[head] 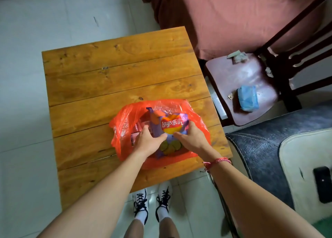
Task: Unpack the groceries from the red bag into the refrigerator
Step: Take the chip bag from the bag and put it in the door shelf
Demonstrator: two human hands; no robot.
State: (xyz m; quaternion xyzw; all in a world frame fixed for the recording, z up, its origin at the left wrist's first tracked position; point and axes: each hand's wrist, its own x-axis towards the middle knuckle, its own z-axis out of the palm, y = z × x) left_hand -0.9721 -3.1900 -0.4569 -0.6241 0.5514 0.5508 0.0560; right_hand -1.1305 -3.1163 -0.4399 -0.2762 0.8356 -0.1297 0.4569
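A red plastic bag (124,123) lies open on the near half of a wooden table (116,72). Inside it sits a purple Lay's chip packet (170,124) with other pinkish packages hidden to its left. My left hand (149,140) grips the packet's left side, thumb on its front. My right hand (190,139) grips its right side, fingers curled round the edge. The refrigerator is not in view.
A dark wooden chair (251,79) stands right of the table with a blue packet (248,98) and scraps on its seat. A reddish cloth-covered piece of furniture (233,15) is behind it, a black cushioned seat (260,148) at the right. My feet are on pale floor tiles under the table's near edge.
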